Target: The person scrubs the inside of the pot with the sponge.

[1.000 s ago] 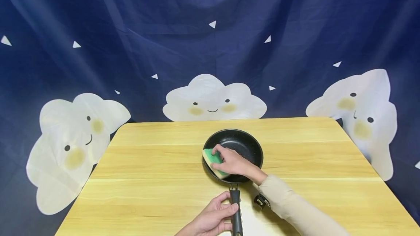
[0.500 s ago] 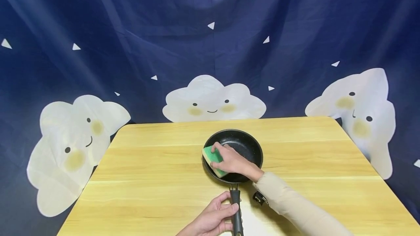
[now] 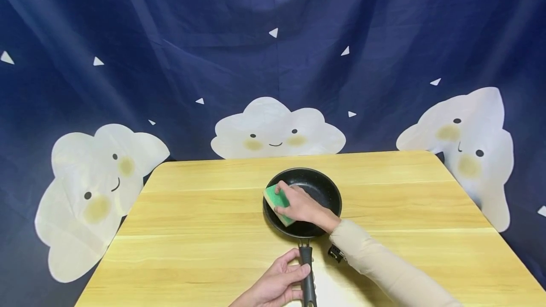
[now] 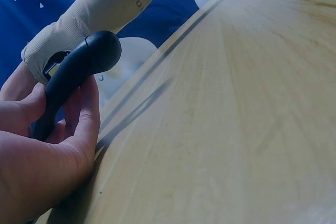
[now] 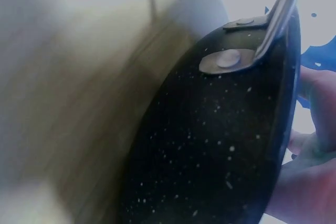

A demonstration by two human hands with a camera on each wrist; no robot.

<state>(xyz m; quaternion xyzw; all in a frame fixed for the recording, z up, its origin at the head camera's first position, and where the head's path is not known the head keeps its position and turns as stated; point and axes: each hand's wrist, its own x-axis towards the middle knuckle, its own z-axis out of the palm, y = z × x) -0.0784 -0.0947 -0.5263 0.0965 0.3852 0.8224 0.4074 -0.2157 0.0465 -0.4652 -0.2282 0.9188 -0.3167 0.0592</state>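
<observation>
A black frying pan [image 3: 321, 189] sits on the wooden table, its handle [image 3: 307, 276] pointing toward the person. My left hand [image 3: 279, 281] grips that handle, thumb on top and fingers around the far side; the left wrist view shows the handle's rounded end [image 4: 105, 52] standing out beyond the fingers. Inside the pan, at its left side, my right hand [image 3: 300, 205] holds a green and pale yellow sponge [image 3: 275, 198] by thumb and fingers. In the right wrist view the pan's speckled outer wall [image 5: 210, 140] hides most of the right hand [image 5: 315, 156], and the sponge is out of sight.
The light wooden table [image 3: 192, 231] spreads around the pan. A dark blue curtain [image 3: 239, 51] with white clouds hangs behind it. A small black device [image 3: 336, 253] is at the right wrist, under the beige sleeve [image 3: 375, 259].
My right hand has slid the sponge slightly away from the person along the pan's left side. The left hand and the pan stay in place.
</observation>
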